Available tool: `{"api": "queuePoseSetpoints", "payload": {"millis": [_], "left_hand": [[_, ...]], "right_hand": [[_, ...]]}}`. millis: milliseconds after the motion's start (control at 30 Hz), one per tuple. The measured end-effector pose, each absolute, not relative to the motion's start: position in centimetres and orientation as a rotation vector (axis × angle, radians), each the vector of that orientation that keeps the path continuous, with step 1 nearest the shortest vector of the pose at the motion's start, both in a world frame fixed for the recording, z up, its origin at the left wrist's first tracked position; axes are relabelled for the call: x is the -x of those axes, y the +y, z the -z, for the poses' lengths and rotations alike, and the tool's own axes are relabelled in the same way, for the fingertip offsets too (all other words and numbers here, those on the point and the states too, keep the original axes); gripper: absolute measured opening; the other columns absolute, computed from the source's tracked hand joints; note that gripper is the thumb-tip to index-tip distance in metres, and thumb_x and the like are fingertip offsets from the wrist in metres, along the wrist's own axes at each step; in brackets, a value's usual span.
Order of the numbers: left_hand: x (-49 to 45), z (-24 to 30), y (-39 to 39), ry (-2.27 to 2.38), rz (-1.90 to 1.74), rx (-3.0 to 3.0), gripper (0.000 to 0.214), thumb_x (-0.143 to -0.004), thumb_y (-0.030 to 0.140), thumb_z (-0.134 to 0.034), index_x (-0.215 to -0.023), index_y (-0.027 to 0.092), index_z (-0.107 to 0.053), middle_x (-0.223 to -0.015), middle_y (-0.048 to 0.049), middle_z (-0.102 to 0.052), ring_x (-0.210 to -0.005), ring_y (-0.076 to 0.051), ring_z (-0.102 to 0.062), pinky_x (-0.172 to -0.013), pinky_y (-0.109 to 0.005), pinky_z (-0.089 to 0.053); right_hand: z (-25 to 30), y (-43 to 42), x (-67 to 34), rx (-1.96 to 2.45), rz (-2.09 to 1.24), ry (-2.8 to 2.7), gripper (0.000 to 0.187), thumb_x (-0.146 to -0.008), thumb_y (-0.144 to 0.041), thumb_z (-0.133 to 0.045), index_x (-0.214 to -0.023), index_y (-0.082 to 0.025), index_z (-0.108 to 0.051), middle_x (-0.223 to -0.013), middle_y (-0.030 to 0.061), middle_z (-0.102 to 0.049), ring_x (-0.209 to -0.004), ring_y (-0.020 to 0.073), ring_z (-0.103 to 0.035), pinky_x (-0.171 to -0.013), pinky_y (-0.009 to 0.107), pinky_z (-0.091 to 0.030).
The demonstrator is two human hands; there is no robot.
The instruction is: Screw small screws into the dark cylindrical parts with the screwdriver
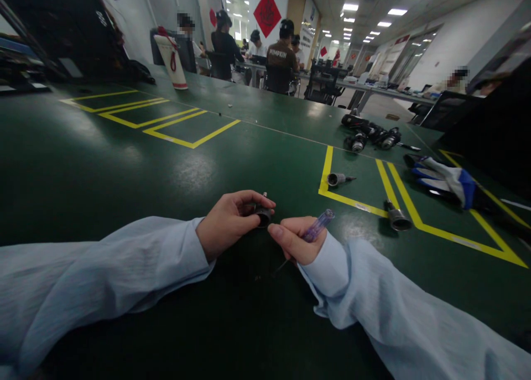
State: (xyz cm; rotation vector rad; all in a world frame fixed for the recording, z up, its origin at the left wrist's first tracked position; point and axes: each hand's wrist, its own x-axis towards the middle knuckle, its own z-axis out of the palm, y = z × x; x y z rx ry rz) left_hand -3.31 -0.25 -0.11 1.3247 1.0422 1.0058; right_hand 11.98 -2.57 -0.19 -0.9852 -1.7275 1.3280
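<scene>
Between the thumb and fingers of my left hand [232,219] is a small dark metal cup-shaped part [264,216], its round opening towards me and a short stem at the back. My right hand [301,239] is closed around a screwdriver with a clear purple handle [318,226]; its thin shaft points down to the left, below the fingers. The right thumb tip is close to the cup's rim, and I cannot tell if they touch. Two similar metal parts lie to the right: one with a pointed stem [337,179], another with its wide mouth towards me [399,219].
Yellow tape outlines [193,146] mark the green table [124,186]. A blue and white glove [452,181] and several black fishing reels [369,134] lie at the right. A pale tumbler [172,62] stands at the far left. People sit at desks beyond.
</scene>
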Motion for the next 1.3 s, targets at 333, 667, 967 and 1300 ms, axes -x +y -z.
{"api": "queuePoseSetpoints", "payload": {"millis": [333,667,967,1300], "left_hand": [[3.2,-0.1,-0.5,1.041,-1.004,-1.262,0.021,-0.057,0.008,-0.062,-0.077,0.013,-0.063,-0.09,-0.0057,-0.066,-0.085,-0.019,-0.06,-0.087,-0.038,-0.042],[3.1,-0.8,-0.8,1.024,-1.027,-1.016,0.035,-0.058,0.006,-0.062,-0.092,0.014,-0.063,-0.09,-0.0061,-0.065,-0.081,-0.017,-0.061,-0.08,-0.034,-0.046],[3.3,-0.1,-0.6,1.034,-1.082,-1.121,0.035,-0.061,0.01,-0.064,-0.096,0.013,-0.062,-0.095,-0.0074,-0.064,-0.085,-0.017,-0.06,-0.084,-0.032,-0.044],[3.1,-0.1,-0.6,1.107,-1.093,-1.201,0.026,-0.061,0.014,-0.066,-0.087,0.011,-0.063,-0.089,-0.007,-0.066,-0.079,-0.017,-0.062,-0.077,-0.031,-0.048]], "right_hand": [[1.3,-2.7,-10.8,1.107,-1.316,-1.654,0.044,-0.074,-0.043,-0.048,-0.04,-0.019,-0.034,-0.035,-0.0071,-0.029,-0.032,0.0032,-0.025,-0.031,0.019,-0.014],[0.8,-1.0,-12.6,0.951,-1.372,-1.208,0.04,-0.07,-0.049,-0.056,-0.048,-0.018,-0.045,-0.034,-0.0053,-0.046,-0.031,0.0055,-0.039,-0.033,0.019,-0.03],[1.1,-2.1,-12.3,1.083,-0.712,-1.542,0.016,-0.073,-0.028,-0.054,-0.06,-0.018,-0.055,-0.052,-0.0009,-0.057,-0.047,0.0094,-0.049,-0.047,0.022,-0.039],[1.4,-2.4,-12.3,0.946,-0.16,-1.993,0.01,-0.075,-0.015,-0.047,-0.067,-0.017,-0.053,-0.061,0.0023,-0.058,-0.058,0.0125,-0.052,-0.057,0.024,-0.041]]}}
